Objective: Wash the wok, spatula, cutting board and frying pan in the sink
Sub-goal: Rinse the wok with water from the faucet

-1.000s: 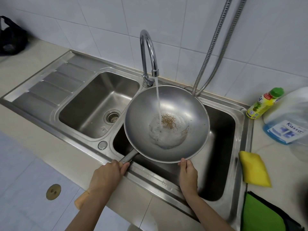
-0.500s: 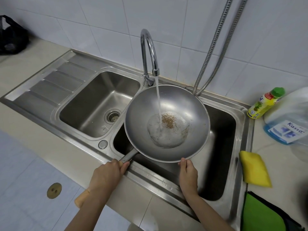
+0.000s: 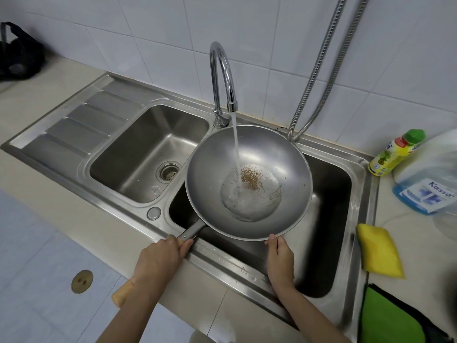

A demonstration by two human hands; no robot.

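While the faucet ran, kept the wok over the right sink basin so crumbs could soak loose, left hand wrapped round the handle, right hand pinching the near rim for balance.

Both bare forearms reach up from the near edge of the scene, slanting toward each other as they go far. The left hand lies back-up, its fingers curled round the handle of the wok, the thumb tip showing on the right side of the grip. The wrist runs straight into the forearm, which slopes down to the near left. The right hand also lies back-up, narrower in outline, its fingertips at the near rim of the wok; whether they curl under it cannot be seen.
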